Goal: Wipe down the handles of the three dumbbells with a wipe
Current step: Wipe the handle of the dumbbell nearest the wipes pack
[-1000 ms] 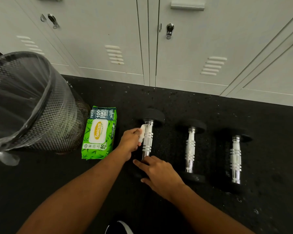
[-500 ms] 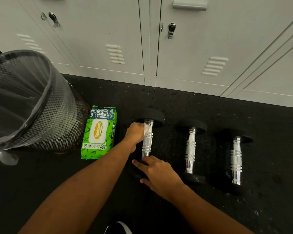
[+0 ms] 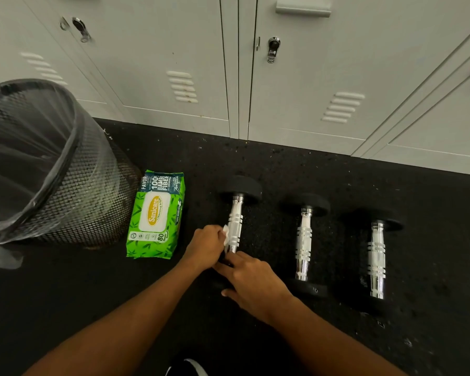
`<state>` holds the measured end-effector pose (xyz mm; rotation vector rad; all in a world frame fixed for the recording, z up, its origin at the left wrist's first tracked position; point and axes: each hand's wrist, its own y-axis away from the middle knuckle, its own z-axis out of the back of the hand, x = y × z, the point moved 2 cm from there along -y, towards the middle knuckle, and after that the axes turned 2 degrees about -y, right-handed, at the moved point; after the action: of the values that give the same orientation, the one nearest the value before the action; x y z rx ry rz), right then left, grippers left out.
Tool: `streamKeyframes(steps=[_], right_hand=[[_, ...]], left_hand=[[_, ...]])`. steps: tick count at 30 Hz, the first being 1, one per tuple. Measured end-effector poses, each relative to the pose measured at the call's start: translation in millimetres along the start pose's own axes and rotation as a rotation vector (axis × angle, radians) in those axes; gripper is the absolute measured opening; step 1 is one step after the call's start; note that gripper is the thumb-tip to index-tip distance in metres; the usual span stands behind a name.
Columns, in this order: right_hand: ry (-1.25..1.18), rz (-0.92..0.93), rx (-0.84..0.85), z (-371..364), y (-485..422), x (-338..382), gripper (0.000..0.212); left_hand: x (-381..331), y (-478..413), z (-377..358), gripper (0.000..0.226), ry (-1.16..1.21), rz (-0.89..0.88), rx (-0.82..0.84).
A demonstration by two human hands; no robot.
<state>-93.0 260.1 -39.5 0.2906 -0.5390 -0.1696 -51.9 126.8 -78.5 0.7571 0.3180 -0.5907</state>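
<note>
Wiping the first handle, two more waiting

Pinching a small white wipe point(image 3: 225, 234), the left hand point(image 3: 204, 246) has its fingers curled shut around the cloth and presses it against the left side of the chrome handle point(image 3: 235, 226) of the leftmost dumbbell point(image 3: 240, 202), a little left of the frame's centre. The right hand point(image 3: 251, 280) lies over the near end of that same dumbbell, fingers loosely spread and flat rather than gripping, apparently steadying it; the near weight is hidden under it. The handle's long axis runs from the lower centre of the frame up toward the lockers point(image 3: 310, 90), so the wipe likely has to travel along that line, away from the body. The middle dumbbell point(image 3: 304, 240) and the right dumbbell point(image 3: 376, 256) lie parallel to it on the black floor point(image 3: 432, 213), off to the right, nearer the right hand than the left. The green pack of wipes point(image 3: 156, 215) sits just left of the left hand, beside the mesh bin point(image 3: 65, 185).
</note>
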Motion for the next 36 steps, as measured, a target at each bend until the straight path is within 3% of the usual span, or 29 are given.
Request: streamKeyframes(steps=[6,12,19,25,30,33,36], right_hand=[[-0.003,0.008,-0.001,-3,-2,0,0.066],[0.007,0.005,0.019,-2,-4,-1,0.069],[0.001,0.013,0.012,-2,-5,-1,0.068],[-0.020,0.014,-0.012,-2,-1,-1,0.066],[-0.003,0.007,-0.009,-4,-3,-1,0.068],[0.001,0.001,0.011,-4,-4,0,0.069],[0.008,0.000,0.014,-3,-5,0,0.069]], left_hand=[[-7,-7,2,0.030,0.149,0.126,-0.029],[-27,-42,10,0.030,0.300,0.103,-0.114],[-4,-15,1,0.030,0.214,0.055,-0.045],[24,0,-7,0.030,0.184,0.067,0.131],[17,-27,-6,0.025,0.393,0.129,0.121],[2,-50,-1,0.033,0.567,0.160,0.067],[-2,-72,2,0.032,0.595,0.144,0.048]])
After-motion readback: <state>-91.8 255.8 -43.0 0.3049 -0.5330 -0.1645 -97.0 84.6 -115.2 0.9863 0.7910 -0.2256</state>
